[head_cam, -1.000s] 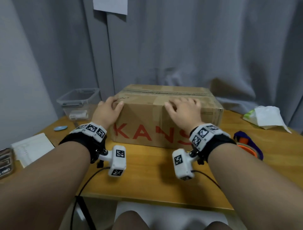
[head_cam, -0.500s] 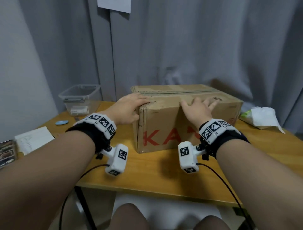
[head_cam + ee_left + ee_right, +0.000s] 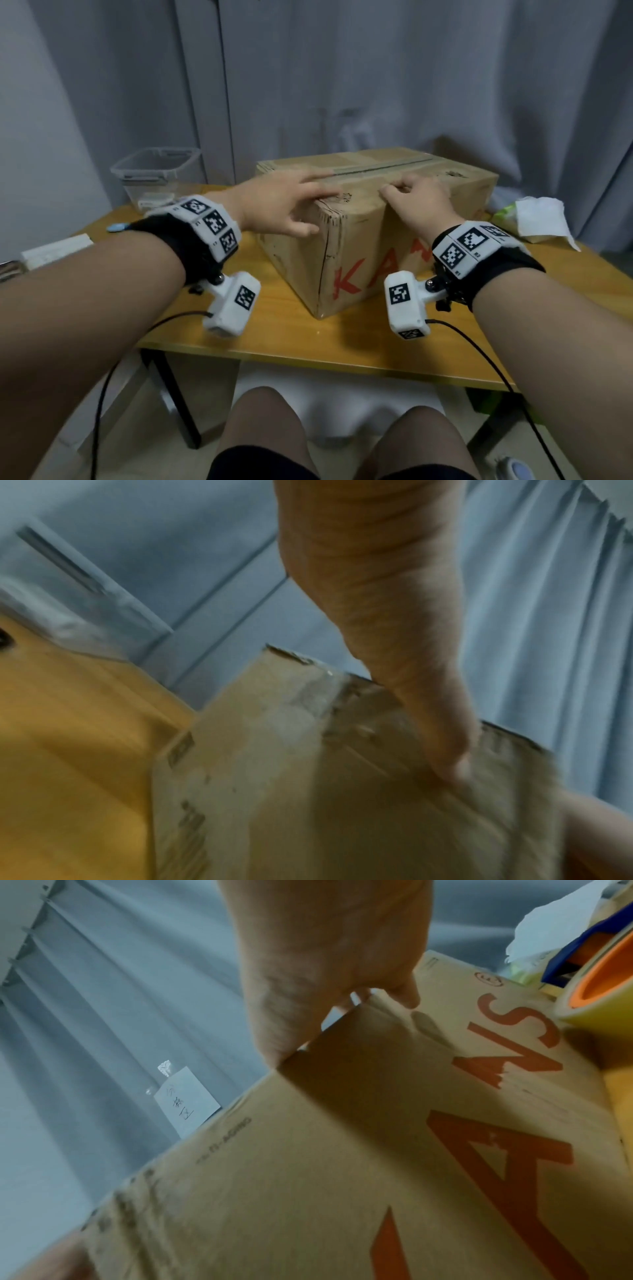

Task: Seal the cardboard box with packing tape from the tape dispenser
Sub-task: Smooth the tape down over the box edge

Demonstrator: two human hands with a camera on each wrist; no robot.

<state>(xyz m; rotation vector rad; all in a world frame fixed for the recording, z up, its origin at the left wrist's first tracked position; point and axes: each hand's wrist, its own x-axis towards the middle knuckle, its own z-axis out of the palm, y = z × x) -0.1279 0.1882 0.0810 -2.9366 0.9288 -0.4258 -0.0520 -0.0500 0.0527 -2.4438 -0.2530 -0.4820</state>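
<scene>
Both of my hands are on the cardboard box (image 3: 352,246), which sits on the wooden table (image 3: 281,329) turned so that one corner points toward me. With my left hand (image 3: 274,205) I lay straight fingers flat across the top near that corner, while the thumb (image 3: 441,739) presses against the side panel just under the top edge; nothing is pinched there, the hand is spread over the cardboard. With my right hand (image 3: 416,202) I hook curled fingers over the upper edge of the long face that carries red letters (image 3: 493,1153), so the fingers lie on top and the palm hangs in front of the panel. A strip of old tape runs along the seam on the box top behind my knuckles. From the right wrist view, the tape dispenser (image 3: 603,969), blue with an orange core and a yellowish roll, lies beside the far end of the box. A clear plastic container (image 3: 157,174) stands on the left rear of the table, and crumpled white paper (image 3: 541,216) lies at the right rear.
</scene>
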